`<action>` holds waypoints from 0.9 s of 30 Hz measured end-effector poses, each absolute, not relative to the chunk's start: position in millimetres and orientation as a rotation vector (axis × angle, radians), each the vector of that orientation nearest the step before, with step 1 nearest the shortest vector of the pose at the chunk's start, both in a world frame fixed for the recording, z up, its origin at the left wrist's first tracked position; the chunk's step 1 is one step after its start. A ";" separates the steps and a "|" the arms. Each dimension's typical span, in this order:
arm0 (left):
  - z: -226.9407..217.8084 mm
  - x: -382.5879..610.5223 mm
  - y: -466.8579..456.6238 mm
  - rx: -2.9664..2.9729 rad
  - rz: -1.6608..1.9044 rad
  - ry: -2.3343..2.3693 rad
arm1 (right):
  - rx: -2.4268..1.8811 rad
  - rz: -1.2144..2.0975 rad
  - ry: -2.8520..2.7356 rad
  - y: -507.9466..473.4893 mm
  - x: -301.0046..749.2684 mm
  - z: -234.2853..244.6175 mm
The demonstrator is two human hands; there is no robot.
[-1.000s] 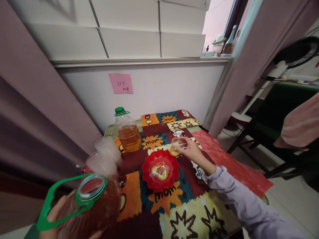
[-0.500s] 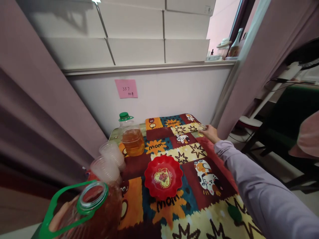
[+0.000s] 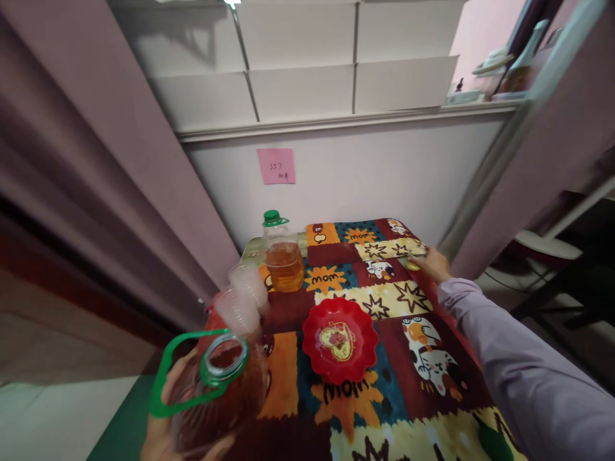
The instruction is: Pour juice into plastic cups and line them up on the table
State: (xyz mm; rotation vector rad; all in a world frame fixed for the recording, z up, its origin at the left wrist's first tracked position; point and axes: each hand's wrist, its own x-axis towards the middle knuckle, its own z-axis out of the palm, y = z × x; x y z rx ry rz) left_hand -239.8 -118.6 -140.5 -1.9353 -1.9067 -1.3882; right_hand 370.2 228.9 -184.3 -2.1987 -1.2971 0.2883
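Jug of reddish-amber liquid sits low at the near left corner of the table, tilted, its wide mouth uncapped and ringed in green, with a green loop handle sticking out to the left. The left hand grips it from below and behind, fingers wrapped round its clear ribbed body. Just beyond it lies a stack of clear cups, and further back stands a capped bottle part full of paler amber liquid. A red plate rests mid-table on the patterned cloth.

The right hand is stretched to the far right edge of the table, touching a small cup there; the blur hides whether the fingers are closed on it.

A second ago that hand held the cup just beyond the plate; since then it has carried it out to the far edge. The jug stays in the left hand's grasp
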 end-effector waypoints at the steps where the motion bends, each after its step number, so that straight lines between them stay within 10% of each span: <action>1: -139.4 -236.4 -119.4 -1.924 -1.396 -1.895 | -2.190 0.292 -1.309 225.6 369.5 -183.5; 13: -139.4 -217.1 -120.6 -1.900 -1.552 -1.949 | -1.424 0.043 -1.657 182.1 263.6 -109.1; 27: -141.8 -206.0 -121.9 -1.998 -1.608 -1.830 | -0.803 0.480 -2.388 90.9 -16.7 -72.1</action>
